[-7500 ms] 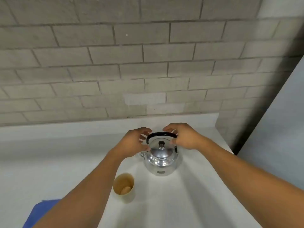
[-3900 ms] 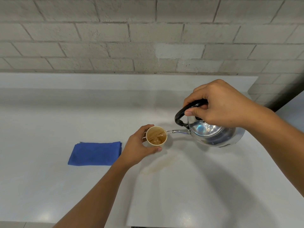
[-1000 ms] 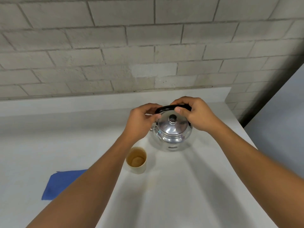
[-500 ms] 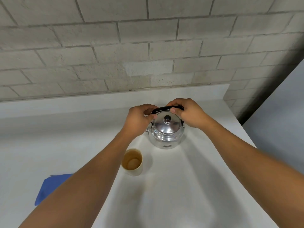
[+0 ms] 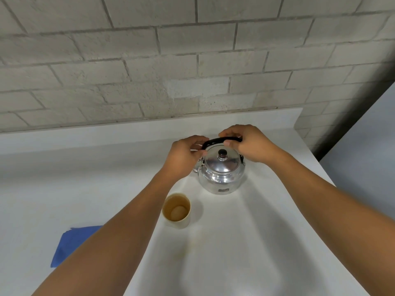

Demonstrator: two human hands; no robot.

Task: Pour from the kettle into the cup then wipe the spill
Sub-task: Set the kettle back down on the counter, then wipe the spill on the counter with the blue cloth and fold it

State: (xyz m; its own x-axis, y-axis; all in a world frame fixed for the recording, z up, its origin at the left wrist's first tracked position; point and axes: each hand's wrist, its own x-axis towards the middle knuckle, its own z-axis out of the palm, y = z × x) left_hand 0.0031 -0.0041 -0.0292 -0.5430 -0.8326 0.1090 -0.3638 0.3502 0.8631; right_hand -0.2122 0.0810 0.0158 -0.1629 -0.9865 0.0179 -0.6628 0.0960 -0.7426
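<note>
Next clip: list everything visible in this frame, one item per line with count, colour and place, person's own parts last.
kettle: one, shiny silver with black handle and knob, upright at the counter's back, lid on
cup: one, tan, in front of the kettle, brownish liquid inside
cloth: one, blue, lying front left, partly behind the left forearm
spill: one faint brownish smear, just in front of the cup
counter: one, white, against the wall
wall: grey-beige bricks, behind
left hand: at the handle's left end
right hand: fingers on the handle

Pale grey brick wall point(image 5: 149, 67) behind a white countertop point(image 5: 64, 189) with a raised back ledge point(image 5: 85, 133).
</note>
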